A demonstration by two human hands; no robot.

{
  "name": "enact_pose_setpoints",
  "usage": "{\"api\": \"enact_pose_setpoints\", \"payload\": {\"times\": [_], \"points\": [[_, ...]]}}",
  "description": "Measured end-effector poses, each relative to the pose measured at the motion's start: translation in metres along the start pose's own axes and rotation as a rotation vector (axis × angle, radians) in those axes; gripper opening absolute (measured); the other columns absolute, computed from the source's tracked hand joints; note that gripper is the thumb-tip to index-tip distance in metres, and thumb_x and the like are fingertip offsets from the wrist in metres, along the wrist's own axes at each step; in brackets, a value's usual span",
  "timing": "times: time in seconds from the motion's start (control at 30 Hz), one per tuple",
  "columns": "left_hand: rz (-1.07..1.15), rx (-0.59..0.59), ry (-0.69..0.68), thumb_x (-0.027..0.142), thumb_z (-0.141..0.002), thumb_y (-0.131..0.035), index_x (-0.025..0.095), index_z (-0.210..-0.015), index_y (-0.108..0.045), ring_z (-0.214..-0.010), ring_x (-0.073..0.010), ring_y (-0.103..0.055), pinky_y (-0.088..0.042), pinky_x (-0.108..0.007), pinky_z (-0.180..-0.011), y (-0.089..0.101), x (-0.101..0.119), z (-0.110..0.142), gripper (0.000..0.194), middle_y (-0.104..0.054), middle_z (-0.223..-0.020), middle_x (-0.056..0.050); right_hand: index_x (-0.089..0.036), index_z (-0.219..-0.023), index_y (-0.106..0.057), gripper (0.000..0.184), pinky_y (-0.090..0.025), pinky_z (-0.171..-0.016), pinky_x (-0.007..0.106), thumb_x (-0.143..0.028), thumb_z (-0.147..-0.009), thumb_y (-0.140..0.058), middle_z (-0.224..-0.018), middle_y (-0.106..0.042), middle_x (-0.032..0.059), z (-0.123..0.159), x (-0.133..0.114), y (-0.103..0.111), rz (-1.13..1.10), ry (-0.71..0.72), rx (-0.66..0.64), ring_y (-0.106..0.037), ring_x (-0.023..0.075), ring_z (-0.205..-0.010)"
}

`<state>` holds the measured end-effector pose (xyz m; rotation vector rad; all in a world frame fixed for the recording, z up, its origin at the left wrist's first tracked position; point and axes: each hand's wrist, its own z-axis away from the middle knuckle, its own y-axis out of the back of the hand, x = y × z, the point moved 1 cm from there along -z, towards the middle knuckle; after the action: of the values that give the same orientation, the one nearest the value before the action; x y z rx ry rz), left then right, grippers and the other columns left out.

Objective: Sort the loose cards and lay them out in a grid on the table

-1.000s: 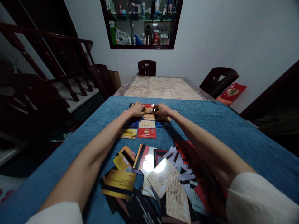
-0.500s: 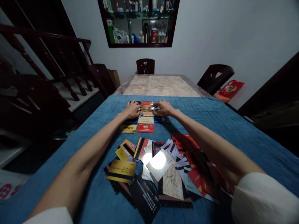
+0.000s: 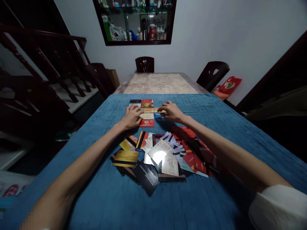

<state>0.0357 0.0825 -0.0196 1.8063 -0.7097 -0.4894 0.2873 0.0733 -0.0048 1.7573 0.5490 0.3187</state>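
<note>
Your left hand (image 3: 132, 117) and right hand (image 3: 172, 112), digits loosely parted, now lie over nearer rows of the card grid (image 3: 147, 116) on the cloth-covered counter (image 3: 158, 83), leaving its far row (image 3: 146, 102) uncovered, apparently settled.

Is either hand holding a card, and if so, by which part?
Nothing appears held: the left hand is spread over the laid-out printed cards, and the right hand is over their right side. Whether either touches them cannot be told.
</note>
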Motion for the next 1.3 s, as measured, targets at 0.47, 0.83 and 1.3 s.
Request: {"api": "enact_pose_setpoints", "payload": {"times": [0.47, 0.83, 1.3], "points": [[0.175, 0.074, -0.155, 0.026, -0.093, -0.053, 0.020, -0.114, -0.066, -0.130, -0.0305, -0.042, -0.034, -0.053, -0.109, 0.021, 0.060, 0.074, 0.026, -0.064, -0.122, -0.010, -0.021, -0.108, -0.070, 0.020, -0.037, -0.087, 0.039, -0.023, -0.092, -0.057, -0.105, -0.069, 0.0084, 0.094, -0.083, -0.002, -0.240, 0.397, 0.143, -0.047, 0.0250, -0.105], [0.314, 0.035, -0.224, 0.025, -0.090, -0.057, 0.023, -0.118, -0.067, -0.130, -0.0294, -0.043, -0.036, -0.054, -0.112, 0.028, 0.073, 0.097, 0.030, -0.064, -0.122, -0.010, -0.019, -0.113, -0.068, 0.041, -0.038, -0.098, 0.047, -0.049, -0.085, -0.066, -0.115, -0.066, 0.0100, 0.131, -0.132, 0.007, -0.341, 0.653, 0.000, -0.046, 0.0271, -0.113], [0.314, 0.046, -0.249, 0.024, -0.090, -0.056, 0.022, -0.111, -0.068, -0.126, -0.0283, -0.046, -0.038, -0.052, -0.111, 0.027, 0.073, 0.100, 0.024, -0.065, -0.119, -0.010, -0.018, -0.115, -0.069, 0.038, -0.036, -0.099, 0.045, -0.046, -0.091, -0.060, -0.122, -0.069, 0.0086, 0.130, -0.143, 0.003, -0.166, 0.781, 0.015, -0.048, 0.0282, -0.116]]}}
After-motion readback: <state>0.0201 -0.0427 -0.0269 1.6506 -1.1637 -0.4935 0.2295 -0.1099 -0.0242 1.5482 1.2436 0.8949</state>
